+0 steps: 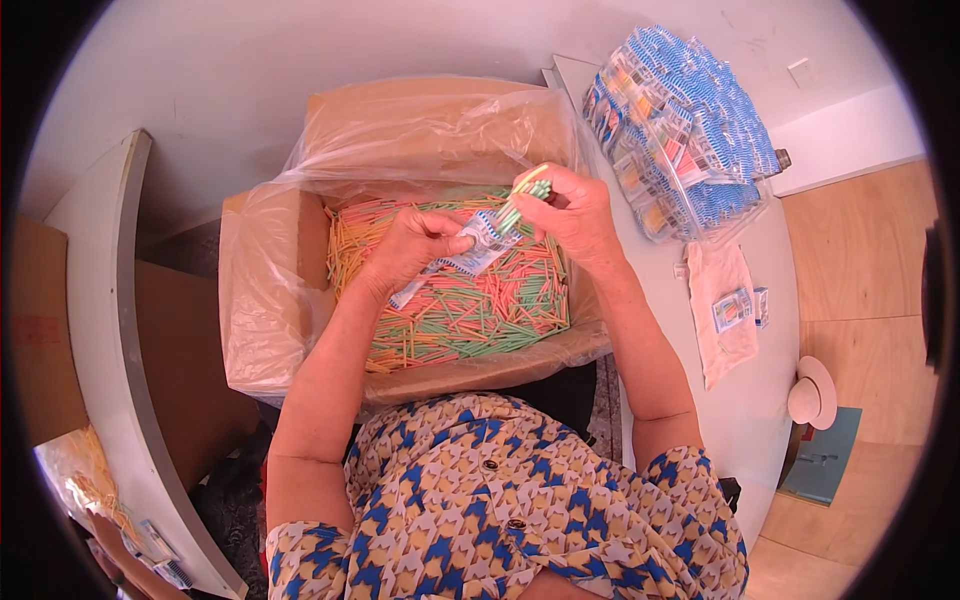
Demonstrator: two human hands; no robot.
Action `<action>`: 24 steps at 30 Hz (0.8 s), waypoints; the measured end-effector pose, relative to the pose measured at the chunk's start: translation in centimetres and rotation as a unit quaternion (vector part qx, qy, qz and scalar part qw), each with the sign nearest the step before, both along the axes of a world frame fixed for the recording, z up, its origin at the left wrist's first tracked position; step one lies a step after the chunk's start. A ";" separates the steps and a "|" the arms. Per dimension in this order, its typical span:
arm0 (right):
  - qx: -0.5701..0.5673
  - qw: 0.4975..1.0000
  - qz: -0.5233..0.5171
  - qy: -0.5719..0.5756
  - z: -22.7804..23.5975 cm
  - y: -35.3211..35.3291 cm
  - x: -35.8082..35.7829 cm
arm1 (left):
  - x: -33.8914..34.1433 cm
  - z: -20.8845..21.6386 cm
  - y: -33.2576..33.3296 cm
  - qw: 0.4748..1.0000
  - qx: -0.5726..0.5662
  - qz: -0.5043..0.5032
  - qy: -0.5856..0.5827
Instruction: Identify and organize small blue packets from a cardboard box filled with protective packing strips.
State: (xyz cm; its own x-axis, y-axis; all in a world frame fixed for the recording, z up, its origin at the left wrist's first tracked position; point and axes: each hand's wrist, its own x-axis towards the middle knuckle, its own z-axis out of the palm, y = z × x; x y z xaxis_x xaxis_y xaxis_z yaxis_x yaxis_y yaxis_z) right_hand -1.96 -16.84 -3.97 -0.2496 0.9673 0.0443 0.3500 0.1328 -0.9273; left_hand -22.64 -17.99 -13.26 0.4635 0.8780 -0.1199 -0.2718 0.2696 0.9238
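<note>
My left hand (412, 245) pinches a small clear packet (482, 250) with blue-and-white striped edges. In my right hand (580, 215) is a bunch of thin green and yellow sticks (525, 203), gripped between thumb and fingers. The lower ends of the bunch meet the packet's upper end; whether they are inside it I cannot tell. Both hands are over a cardboard box (262, 300) lined with a clear plastic bag (350, 150). Loose pink, green, yellow and orange sticks (480, 325) fill the box's bottom.
At the upper right, a clear bin (690, 215) heaped with blue-striped packets (690, 100) stands on a white table (740, 420). A pink cloth (730, 355) with small packets lies nearer. Beyond are a pale hat (812, 392) and a teal board (825, 460). Another person's arm (125, 555) shows lower left.
</note>
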 end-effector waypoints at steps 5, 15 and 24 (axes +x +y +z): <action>-0.032 0.999 0.036 0.014 -0.4 0.0 0.5 | 0.0 -0.1 -0.1 1.000 0.015 0.003 -0.007; 0.005 0.997 0.053 0.054 0.4 -0.8 -0.3 | -0.1 -0.3 0.3 0.998 -0.006 0.013 0.064; 0.057 0.988 0.136 -0.034 -0.5 -0.4 0.2 | 0.2 -0.1 -0.2 1.000 0.013 0.013 0.000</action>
State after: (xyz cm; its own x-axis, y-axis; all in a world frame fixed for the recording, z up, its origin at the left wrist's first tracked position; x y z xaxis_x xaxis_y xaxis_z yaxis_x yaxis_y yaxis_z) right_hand -1.81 -17.21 -4.48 -0.5063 0.8536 0.1224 0.3488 0.3326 -0.8762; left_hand -22.46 -18.20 -13.37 0.4407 0.8925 -0.0957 -0.2789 0.2375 0.9305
